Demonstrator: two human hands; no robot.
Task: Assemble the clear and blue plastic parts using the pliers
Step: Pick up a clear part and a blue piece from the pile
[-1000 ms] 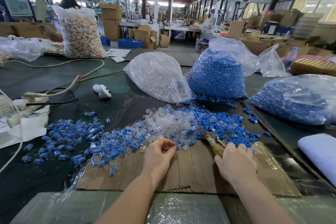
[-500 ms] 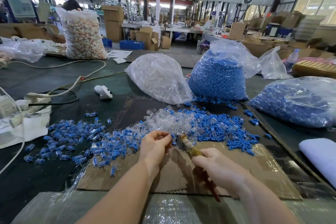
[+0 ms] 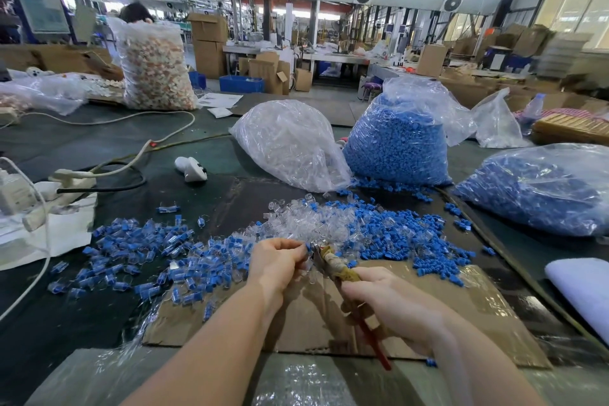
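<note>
Two hands meet above the brown cardboard sheet point(image 3: 461, 316) on the bench. The left hand point(image 3: 276, 262) pinches a small clear-and-blue plastic part point(image 3: 308, 246). Just right of it, the right hand point(image 3: 389, 303) grips tape-wrapped, red-handled pliers point(image 3: 333, 262), long axis angled toward the part.

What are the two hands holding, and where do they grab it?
The right hand grips the pliers by their handles. The left hand pinches a small plastic part at its fingertips, against the pliers' tip; the part is mostly hidden.
</note>
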